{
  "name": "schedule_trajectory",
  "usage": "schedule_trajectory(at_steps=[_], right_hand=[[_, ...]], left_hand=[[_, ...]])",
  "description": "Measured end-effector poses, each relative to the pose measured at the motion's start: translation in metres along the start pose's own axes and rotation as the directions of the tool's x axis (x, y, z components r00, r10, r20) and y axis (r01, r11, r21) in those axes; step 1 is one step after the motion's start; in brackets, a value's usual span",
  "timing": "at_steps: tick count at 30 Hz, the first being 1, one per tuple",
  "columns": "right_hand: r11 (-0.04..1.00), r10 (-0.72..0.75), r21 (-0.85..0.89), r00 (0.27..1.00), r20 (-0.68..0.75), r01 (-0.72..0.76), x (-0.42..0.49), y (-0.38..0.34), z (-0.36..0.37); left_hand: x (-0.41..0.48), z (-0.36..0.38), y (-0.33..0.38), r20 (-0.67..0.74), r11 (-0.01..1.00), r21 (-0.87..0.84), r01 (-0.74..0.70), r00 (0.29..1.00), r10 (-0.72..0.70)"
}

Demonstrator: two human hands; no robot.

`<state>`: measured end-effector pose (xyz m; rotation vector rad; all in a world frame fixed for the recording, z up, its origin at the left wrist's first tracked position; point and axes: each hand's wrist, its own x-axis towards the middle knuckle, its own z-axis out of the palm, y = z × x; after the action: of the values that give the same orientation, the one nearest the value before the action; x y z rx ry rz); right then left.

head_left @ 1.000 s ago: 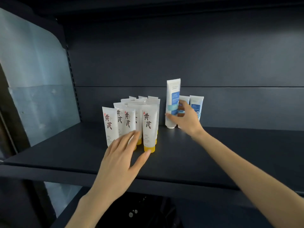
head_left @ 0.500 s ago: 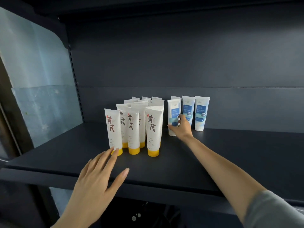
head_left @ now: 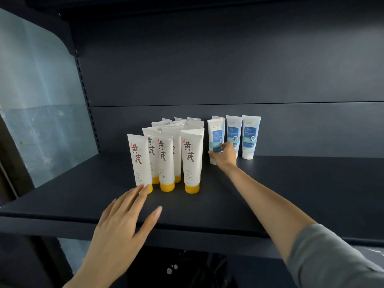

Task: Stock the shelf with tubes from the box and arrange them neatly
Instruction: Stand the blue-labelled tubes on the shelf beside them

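Several white tubes with yellow caps (head_left: pixel 166 159) stand upright in a cluster on the dark shelf (head_left: pixel 291 194). To their right stand several white-and-blue tubes (head_left: pixel 250 138) in a row near the back. My right hand (head_left: pixel 224 154) grips the lower part of the nearest blue tube (head_left: pixel 215 134), which stands upright on the shelf. My left hand (head_left: pixel 122 221) hovers flat with fingers spread at the shelf's front edge, its fingertips at the yellow cap of the leftmost front tube (head_left: pixel 139 161).
The shelf's dark back panel (head_left: pixel 228 69) rises behind the tubes. A pale blue side panel (head_left: pixel 41 111) closes the left end. A dark object (head_left: pixel 182 269) lies below the shelf. The shelf's right half is bare.
The blue tube held high a second ago now stands on the shelf in front of the others. My left hand has drawn back from the yellow-capped cluster toward the shelf's front edge.
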<state>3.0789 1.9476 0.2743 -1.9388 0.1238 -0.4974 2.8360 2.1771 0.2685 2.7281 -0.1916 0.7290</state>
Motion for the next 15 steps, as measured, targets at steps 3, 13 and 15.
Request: schedule_trajectory(at_steps=[3,13,15], right_hand=[[1.000,-0.014,-0.024,1.000,0.010,0.014,-0.006,-0.003,-0.009],[0.823,-0.141,-0.531,0.979,0.150,0.200,-0.085,-0.002,-0.105],[0.762,-0.121,-0.619,0.980,0.156,0.193,-0.115,0.000,-0.128]], left_hand=[[0.001,0.000,-0.002,0.021,1.000,-0.011,0.002,1.000,-0.002],[-0.003,0.015,0.013,0.110,0.990,-0.047,-0.130,0.985,0.135],[-0.004,0.017,0.018,0.103,0.985,-0.050,-0.166,0.980,0.170]])
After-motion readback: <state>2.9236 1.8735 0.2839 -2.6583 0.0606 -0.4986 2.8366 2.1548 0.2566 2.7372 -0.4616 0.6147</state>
